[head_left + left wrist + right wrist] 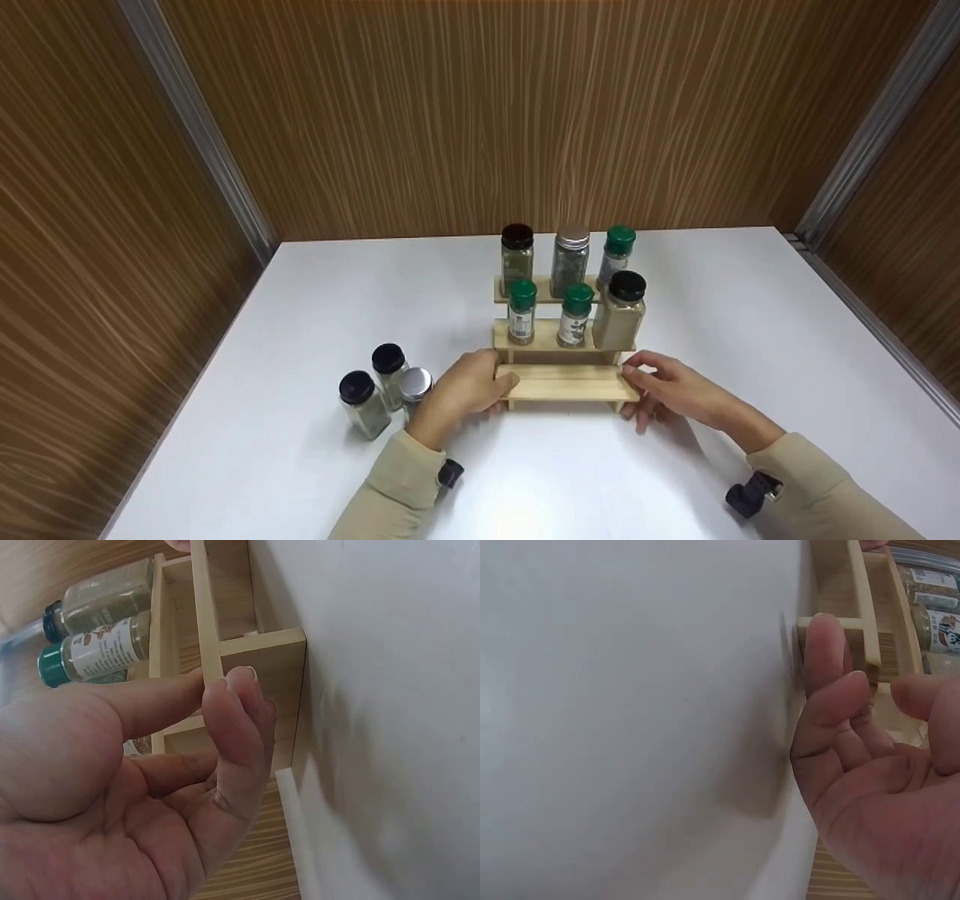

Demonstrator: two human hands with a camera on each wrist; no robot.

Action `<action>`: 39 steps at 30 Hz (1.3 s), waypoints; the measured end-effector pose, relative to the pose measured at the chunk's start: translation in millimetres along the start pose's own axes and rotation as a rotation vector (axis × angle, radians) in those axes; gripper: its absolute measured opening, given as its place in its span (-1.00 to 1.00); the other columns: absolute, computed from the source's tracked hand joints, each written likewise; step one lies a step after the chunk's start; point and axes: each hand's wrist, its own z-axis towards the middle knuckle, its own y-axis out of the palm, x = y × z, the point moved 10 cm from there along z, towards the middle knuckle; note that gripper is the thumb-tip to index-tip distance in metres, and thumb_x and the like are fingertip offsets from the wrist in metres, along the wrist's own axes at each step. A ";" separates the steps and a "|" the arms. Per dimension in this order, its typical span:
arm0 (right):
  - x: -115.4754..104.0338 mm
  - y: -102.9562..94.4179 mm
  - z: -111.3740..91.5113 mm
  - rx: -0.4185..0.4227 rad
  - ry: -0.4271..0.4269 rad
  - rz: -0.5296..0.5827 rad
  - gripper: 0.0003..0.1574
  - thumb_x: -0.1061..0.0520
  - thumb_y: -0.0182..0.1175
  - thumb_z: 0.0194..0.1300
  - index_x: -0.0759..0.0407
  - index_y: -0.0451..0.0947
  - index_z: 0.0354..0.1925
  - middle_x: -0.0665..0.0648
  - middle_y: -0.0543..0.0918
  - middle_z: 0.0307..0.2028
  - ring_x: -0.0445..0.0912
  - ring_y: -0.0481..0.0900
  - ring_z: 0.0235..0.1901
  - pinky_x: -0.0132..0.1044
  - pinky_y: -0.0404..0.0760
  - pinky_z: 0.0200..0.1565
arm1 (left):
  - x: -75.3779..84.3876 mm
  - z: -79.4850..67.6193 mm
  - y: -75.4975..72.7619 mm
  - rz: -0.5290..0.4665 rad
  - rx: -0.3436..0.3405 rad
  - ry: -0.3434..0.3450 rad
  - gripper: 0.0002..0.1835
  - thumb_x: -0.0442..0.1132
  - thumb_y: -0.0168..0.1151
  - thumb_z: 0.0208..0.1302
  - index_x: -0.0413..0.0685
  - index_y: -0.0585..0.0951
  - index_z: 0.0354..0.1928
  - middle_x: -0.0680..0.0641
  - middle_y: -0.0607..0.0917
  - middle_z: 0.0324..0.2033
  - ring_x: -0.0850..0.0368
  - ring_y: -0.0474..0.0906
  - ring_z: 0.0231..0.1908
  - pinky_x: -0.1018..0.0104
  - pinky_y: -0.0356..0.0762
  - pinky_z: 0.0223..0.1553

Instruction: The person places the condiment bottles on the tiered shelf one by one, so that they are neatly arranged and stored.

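A three-tier wooden spice rack (568, 384) stands on the white table, its lowest shelf bare. My left hand (469, 384) grips that shelf's left end, thumb on top; the left wrist view shows its fingers (234, 724) curled beneath the board. At the opposite end, my right hand (679, 391) holds the shelf's corner, with fingers (826, 652) against the end support in the right wrist view. On the top tier are a dark-lidded jar (517, 262), a silver-lidded jar (570, 264) and a green-lidded jar (615, 259). Two green-lidded jars (521, 319) and a larger black-lidded jar (619, 319) occupy the middle tier.
Left of my left forearm, two black-lidded jars (365, 409) and a silver-lidded jar (415, 385) stand close together on the table (300, 322). Wood-grain panels (465, 112) enclose the table at the back and both sides.
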 end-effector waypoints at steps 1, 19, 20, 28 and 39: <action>0.9 1.1 0.7 -0.001 0.005 0.003 -0.49 -0.13 -0.03 0.70 0.30 0.33 0.18 0.25 0.84 -0.29 -0.06 0.80 -0.46 -0.38 0.55 -0.49 | 0.4 -0.3 -0.3 0.001 0.003 0.004 -0.63 -0.14 0.22 0.53 -0.29 0.59 0.16 -0.15 0.77 -0.55 0.16 0.54 -0.69 0.40 0.40 -0.67; 4.8 6.2 8.1 -0.046 -0.084 0.039 -0.56 -0.08 -0.09 0.72 0.32 0.32 0.09 0.25 0.77 -0.30 -0.10 0.73 -0.52 -0.16 0.71 -0.60 | 18.0 -32.4 -35.3 0.138 0.225 0.062 -0.68 -0.10 0.39 0.40 -0.25 0.68 -0.06 -0.20 0.79 -0.23 0.00 0.65 -0.32 0.09 0.66 -0.22; 5.0 6.2 8.0 -0.050 -0.087 0.041 -0.56 -0.08 -0.08 0.72 0.32 0.32 0.09 0.26 0.77 -0.30 -0.10 0.73 -0.52 -0.16 0.71 -0.60 | 20.2 -36.7 -36.4 0.117 0.218 0.086 -0.72 -0.10 0.39 0.41 -0.20 0.68 -0.09 -0.15 0.79 -0.28 0.05 0.64 -0.36 0.15 0.64 -0.27; 7.5 6.7 7.5 -0.065 -0.090 0.044 -0.55 -0.08 -0.11 0.73 0.32 0.32 0.09 0.28 0.76 -0.29 -0.09 0.73 -0.52 -0.14 0.72 -0.60 | 36.0 -81.0 -61.9 -0.043 0.240 0.317 -0.81 -0.04 0.31 0.48 0.02 0.72 -0.09 0.11 0.73 -0.37 0.31 0.60 -0.39 0.44 0.65 -0.31; 7.5 7.4 8.6 -0.082 -0.085 0.075 -0.51 -0.10 -0.14 0.74 0.34 0.33 0.09 0.27 0.76 -0.28 -0.08 0.75 -0.51 -0.10 0.74 -0.58 | -33.3 -153.4 -148.2 -0.002 0.841 0.241 -0.64 -0.05 0.50 0.32 -0.01 0.72 0.06 0.00 0.67 -0.02 0.14 0.60 -0.01 0.22 0.62 0.00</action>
